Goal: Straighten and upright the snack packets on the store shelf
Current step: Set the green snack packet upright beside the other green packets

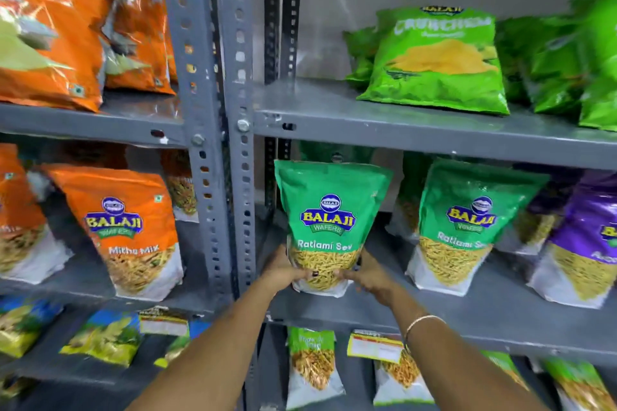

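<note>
A green Ratlami Sev packet stands upright at the left end of the middle shelf of the right rack. My left hand grips its lower left corner and my right hand grips its lower right corner. A second green Ratlami Sev packet stands to its right, leaning slightly. Beside that one a purple packet leans to the right. More green packets stand behind these in the shadow.
A grey slotted upright post divides two racks. Orange Mitha Mix packets tilt on the left rack's middle shelf. Light green Crunchem bags lie on the upper right shelf. Small packets stand on the lower shelf under my arms.
</note>
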The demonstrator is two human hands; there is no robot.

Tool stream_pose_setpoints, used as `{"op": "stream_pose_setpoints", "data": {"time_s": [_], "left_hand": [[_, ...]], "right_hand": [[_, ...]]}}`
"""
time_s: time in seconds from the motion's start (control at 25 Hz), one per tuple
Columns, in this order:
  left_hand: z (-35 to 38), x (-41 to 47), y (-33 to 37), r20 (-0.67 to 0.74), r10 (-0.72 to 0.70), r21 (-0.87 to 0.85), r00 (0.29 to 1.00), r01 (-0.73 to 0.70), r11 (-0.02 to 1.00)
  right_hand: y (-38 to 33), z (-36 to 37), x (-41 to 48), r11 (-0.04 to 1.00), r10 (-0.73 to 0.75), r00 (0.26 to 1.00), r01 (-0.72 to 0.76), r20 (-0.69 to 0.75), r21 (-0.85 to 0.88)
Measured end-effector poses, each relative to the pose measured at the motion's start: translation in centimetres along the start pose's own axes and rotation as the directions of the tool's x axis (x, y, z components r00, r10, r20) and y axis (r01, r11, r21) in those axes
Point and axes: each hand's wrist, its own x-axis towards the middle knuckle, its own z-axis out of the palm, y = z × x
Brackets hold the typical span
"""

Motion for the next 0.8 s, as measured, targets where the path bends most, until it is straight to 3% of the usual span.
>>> {"op": "stream_pose_setpoints", "data": {"time_s": [0.12,0.36,0.8], "left_hand": [[0.3,-2.2,0.0,-0.014,0.011,0.085,1.000,-0.010,0.996],[0.7,-4.2,-0.6,-0.022,0.048,0.078,0.999,-0.046,0.996],[0.7,-4.5,-0.7,0.037,0.091,0.119,0.995,-0.095,0.988]], "right_hand": [[0.6,-0.3,-1.4,0.999,0.014,1.000,-0.014,0.000,-0.031],[1.1,-0.6,-3.4,0.992,0.120,0.993,-0.118,0.019,-0.053],[0.9,-0.3,-4.3,0.997,0.081,0.996,-0.081,0.035,-0.014]]}}
